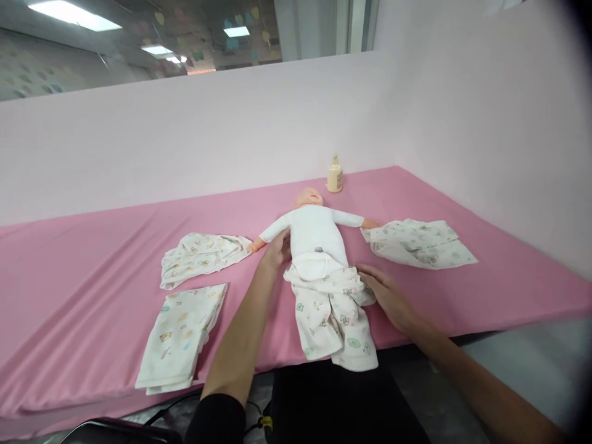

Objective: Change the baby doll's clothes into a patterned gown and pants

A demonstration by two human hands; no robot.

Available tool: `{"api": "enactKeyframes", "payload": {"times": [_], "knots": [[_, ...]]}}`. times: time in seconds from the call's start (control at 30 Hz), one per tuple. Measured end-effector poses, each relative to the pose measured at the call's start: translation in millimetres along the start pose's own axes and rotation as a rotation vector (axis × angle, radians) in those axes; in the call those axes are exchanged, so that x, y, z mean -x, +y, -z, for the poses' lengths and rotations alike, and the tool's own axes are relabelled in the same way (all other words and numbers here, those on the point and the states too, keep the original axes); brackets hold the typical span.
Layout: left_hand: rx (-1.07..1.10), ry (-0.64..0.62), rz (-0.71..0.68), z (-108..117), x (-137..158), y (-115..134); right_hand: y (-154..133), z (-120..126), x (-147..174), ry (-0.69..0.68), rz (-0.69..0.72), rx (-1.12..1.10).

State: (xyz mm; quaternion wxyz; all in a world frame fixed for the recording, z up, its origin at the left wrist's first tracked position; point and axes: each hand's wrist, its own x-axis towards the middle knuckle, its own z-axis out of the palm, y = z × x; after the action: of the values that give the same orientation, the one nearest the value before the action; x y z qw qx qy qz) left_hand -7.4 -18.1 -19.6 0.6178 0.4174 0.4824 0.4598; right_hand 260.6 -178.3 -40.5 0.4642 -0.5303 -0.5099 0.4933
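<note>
A baby doll in a white long-sleeved body lies on its back, arms spread, head toward the wall. Patterned baby trousers cover its lower body, with a pale waistband folded over the belly. My left hand rests against the doll's side below its arm, fingers loosely apart and partly hidden by the torso. At the other side of the waist, my right hand has its fingertips closed on the edge of the trousers. The trouser legs hang over the table's front edge.
Pink cloth covers the table. Patterned baby clothes lie by one doll hand, more folded cloth sits nearer me, and another garment lies at right. A pump bottle stands beyond the head, before a white wall.
</note>
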Motion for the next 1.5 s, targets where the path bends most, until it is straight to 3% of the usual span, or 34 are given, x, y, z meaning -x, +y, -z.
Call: {"api": "enactKeyframes", "payload": {"times": [0.1,0.17,0.27,0.43,0.53,0.7,0.9,1.13,1.3,1.5], "knots": [[-0.018,-0.003,0.036,8,35,3,-1,1,4,0.003,0.049,0.041],[-0.151,-0.029,-0.024,11,65,3,-1,4,7,-0.020,0.084,0.063],[-0.428,0.063,-0.053,14,111,-2,0,14,11,-0.107,0.140,0.101],[-0.601,-0.124,-0.139,19,157,-18,0,31,20,-0.343,0.197,0.230],[-0.632,-0.185,-0.156,16,163,-22,2,29,20,-0.345,0.196,0.317],[-0.731,-0.184,-0.190,-1,166,-21,3,14,12,-0.257,0.217,0.388],[-0.798,-0.076,-0.266,-9,181,-32,4,10,13,-0.196,0.248,0.473],[-0.729,0.110,-0.230,-17,203,-58,6,12,10,-0.251,0.279,0.474],[-0.637,0.081,-0.197,-16,211,-62,2,12,10,-0.261,0.236,0.473],[-0.583,-0.035,-0.285,-13,227,-60,1,17,21,-0.293,0.246,0.435]]}}
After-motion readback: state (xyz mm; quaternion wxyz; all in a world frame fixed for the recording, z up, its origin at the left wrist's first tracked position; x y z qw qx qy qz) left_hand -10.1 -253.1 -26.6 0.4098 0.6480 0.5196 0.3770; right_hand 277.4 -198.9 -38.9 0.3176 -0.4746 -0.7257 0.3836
